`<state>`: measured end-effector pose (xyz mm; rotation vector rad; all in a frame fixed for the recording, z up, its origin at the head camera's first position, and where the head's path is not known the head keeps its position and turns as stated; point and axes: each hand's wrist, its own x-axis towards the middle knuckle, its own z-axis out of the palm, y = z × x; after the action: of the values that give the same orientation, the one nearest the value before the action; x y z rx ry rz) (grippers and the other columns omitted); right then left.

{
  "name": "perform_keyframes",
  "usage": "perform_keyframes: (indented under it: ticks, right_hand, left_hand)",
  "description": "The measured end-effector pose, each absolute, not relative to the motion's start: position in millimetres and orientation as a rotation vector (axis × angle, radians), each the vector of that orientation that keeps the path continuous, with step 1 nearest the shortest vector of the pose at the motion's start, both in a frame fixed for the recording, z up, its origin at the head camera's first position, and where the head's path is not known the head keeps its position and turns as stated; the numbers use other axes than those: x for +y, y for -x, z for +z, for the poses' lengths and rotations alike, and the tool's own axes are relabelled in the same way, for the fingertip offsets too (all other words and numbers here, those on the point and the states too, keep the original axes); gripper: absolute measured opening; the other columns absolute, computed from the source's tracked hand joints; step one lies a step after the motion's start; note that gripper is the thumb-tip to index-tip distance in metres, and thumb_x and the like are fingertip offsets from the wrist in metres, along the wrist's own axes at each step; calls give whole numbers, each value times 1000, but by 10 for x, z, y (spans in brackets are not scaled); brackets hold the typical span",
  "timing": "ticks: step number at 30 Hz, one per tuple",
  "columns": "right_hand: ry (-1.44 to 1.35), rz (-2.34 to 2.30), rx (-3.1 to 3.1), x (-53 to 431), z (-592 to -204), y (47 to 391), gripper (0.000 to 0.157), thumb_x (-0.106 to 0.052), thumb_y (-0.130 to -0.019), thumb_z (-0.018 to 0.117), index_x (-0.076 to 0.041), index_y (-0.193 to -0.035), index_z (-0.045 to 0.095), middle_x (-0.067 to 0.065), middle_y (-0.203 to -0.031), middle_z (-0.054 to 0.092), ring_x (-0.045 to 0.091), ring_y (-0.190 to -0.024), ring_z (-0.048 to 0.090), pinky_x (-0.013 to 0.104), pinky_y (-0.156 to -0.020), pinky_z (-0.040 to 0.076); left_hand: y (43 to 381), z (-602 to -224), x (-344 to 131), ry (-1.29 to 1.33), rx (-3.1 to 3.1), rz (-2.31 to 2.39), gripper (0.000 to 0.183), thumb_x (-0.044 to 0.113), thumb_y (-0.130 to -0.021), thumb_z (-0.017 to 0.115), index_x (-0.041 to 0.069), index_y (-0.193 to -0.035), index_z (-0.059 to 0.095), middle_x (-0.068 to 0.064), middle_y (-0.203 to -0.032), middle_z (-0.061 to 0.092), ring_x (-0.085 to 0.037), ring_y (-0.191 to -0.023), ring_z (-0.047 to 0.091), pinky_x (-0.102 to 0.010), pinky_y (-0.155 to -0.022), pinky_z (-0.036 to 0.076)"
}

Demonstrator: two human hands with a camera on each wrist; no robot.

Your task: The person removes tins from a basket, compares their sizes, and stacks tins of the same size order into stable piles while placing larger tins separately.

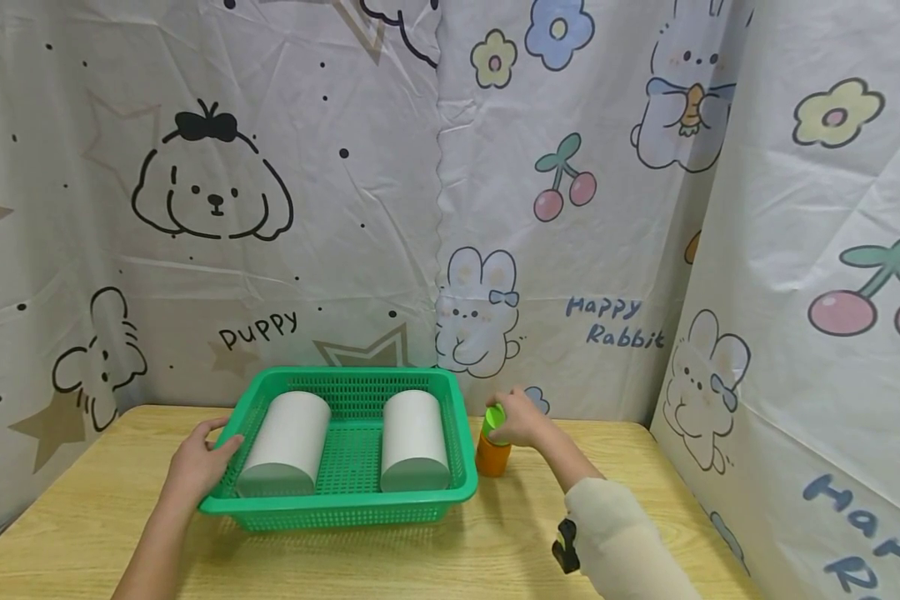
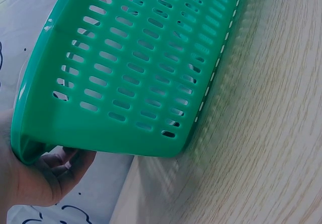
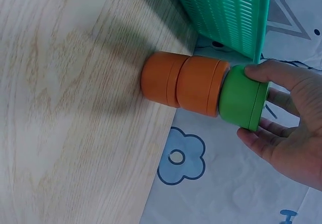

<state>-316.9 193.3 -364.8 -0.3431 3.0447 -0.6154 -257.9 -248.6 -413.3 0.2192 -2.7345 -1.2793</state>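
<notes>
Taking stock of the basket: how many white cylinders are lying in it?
2. One white cylinder lies at the left of the green basket, near the left hand; the other lies at the right. None seems hidden.

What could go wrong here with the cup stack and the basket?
The cup stack is tall and narrow, and the right hand grips only its green top cup, so the orange cups below might stay behind or tip. The stack stands close beside the basket, which the left hand holds by the rim; a shift could knock it.

basket [image 1: 345,500] blocks table [image 1: 82,517] centre (cups [image 1: 492,454] beside); front bare
</notes>
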Motion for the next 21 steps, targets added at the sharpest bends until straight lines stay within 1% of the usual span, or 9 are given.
perform_keyframes:
  ticks: [5, 17, 21]
  right_hand:
    - [344, -626, 3043, 1940, -3655, 3173, 46, -12, -72, 75, -7, -116, 61, 16, -111, 49, 23, -89, 49, 35, -71, 46]
    - [366, -594, 3042, 1927, -3647, 3180, 46, -12, -75, 75, -6, -118, 61, 16, -110, 52, 24, -90, 50, 37, -73, 46]
    - [381, -590, 3043, 1933, -3635, 3168, 45, -12, -75, 74, -4, -118, 61, 17, -109, 52, 24, -89, 50, 37, -73, 46]
  left_hand:
    - [2573, -4129, -2482, -220, -2735, -1281, 63, 37, -98, 42, -6, -142, 27, -36, -113, 51, -37, -91, 57, -33, -64, 44]
    - [2558, -4113, -2473, -216, -2733, -1297, 63, 37, -98, 41, -6, -142, 27, -38, -118, 49, -41, -95, 56, -39, -68, 47]
    - [2551, -4103, -2468, -216, -2733, -1299, 63, 37, -98, 41, -5, -142, 27, -38, -118, 49, -40, -95, 56, -37, -67, 46]
